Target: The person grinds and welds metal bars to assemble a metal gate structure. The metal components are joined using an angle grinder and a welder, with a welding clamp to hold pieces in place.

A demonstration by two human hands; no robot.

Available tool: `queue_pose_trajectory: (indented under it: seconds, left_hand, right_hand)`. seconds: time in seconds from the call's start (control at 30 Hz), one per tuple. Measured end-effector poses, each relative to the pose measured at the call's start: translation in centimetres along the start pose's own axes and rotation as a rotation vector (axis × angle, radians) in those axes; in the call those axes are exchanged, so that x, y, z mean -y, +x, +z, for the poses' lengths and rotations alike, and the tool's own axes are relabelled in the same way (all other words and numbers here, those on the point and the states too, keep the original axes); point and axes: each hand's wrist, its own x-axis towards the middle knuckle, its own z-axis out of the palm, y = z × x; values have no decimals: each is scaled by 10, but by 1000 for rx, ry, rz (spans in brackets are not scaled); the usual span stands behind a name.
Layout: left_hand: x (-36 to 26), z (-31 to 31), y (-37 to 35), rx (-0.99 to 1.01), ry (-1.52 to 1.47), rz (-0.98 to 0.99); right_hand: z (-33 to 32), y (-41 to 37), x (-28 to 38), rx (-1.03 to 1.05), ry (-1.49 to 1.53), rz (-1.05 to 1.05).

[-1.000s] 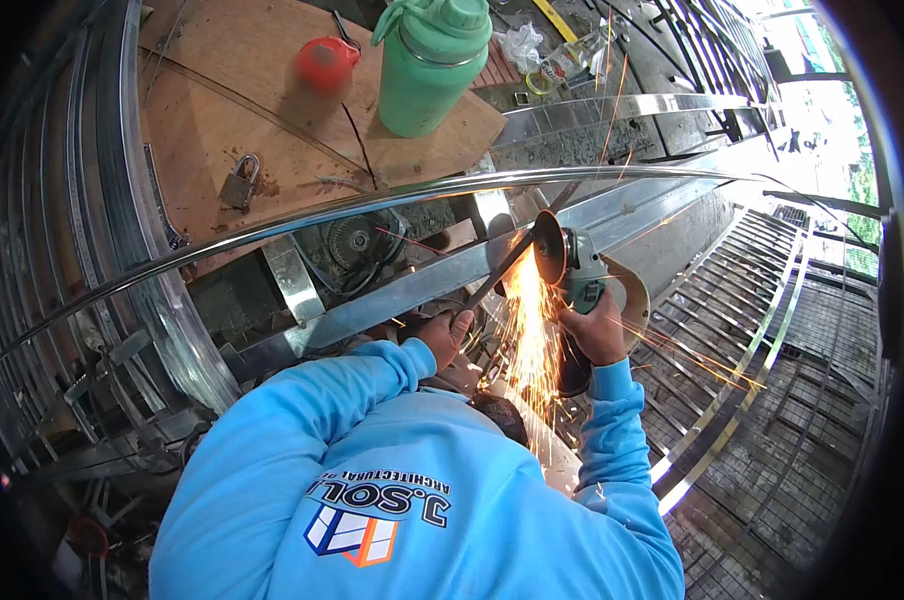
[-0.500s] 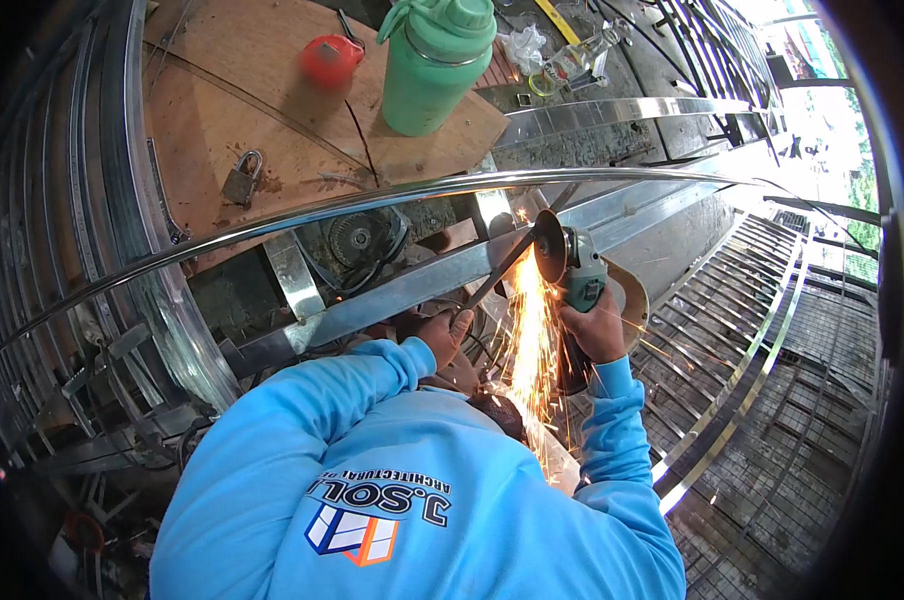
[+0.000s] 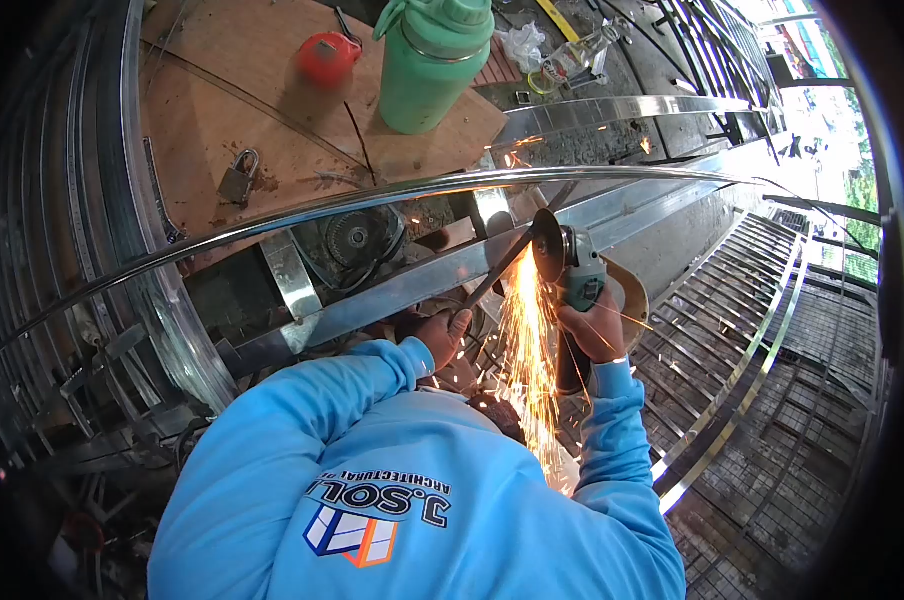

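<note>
My right hand [image 3: 596, 326] grips a teal-bodied angle grinder [image 3: 583, 283], its round disc [image 3: 547, 246] upright and touching a dark metal bar [image 3: 499, 270]. Orange sparks [image 3: 528, 350] stream from the contact down toward my body. The fingers of my left hand [image 3: 441, 338] are wrapped round the near end of the bar, which slants up and right. Beneath the bar runs a long square metal beam [image 3: 397, 292]. A shiny curved tube [image 3: 372, 195] crosses just beyond the disc.
On a plywood board [image 3: 202, 110] stand a green bottle [image 3: 434, 85], a red round object [image 3: 328, 60] and a padlock [image 3: 239, 178]. A barred metal frame [image 3: 732, 320] lies to the right. Long metal profiles [image 3: 112, 200] line the left side. A clear bottle [image 3: 582, 55] lies at the back.
Sparks still pour downward, and a few now also fly beyond the curved tube. Both hands, the grinder and the bar keep nearly the same position.
</note>
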Motion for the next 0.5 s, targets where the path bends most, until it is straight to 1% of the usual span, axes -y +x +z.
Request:
queue_pose_trajectory:
  seconds: [0.03, 0.1, 0.13, 0.2, 0.23, 0.27, 0.37, 0.4, 0.43, 0.5]
  left_hand:
    - [-10, -6, -1, 51, -34, -53]
    - [-7, -2, 0, 14, -84, -48]
    - [-6, -1, -1, 5, -82, -51]
    - [-13, -5, -3, -2, -49, -62]
    - [-7, -2, -1, 18, -54, -82]
    - [-1, 1, 1, 37, -58, -103]
    - [-2, 5, 0, -4, -117, -65]
    - [1, 8, 0, -38, -78, -45]
    - [5, 11, 0, -70, -39, -25]
    - [5, 13, -1, -70, -48, -14]
  right_hand:
    - [2, 1, 2, -42, -62, -34]
    - [4, 3, 8, -125, -190, -103]
    - [8, 10, 4, -165, -176, -209]
    - [6, 16, 3, -77, -70, -145]
    - [3, 20, 3, -32, -17, -114]
    - [0, 21, -7, -63, -109, -123]
    - [-1, 6, 5, -120, -285, -75]
    - [-1, 5, 4, -66, -204, -76]
    - [-3, 2, 4, -70, -220, -72]
    - [-2, -7, 11, -75, -248, -56]
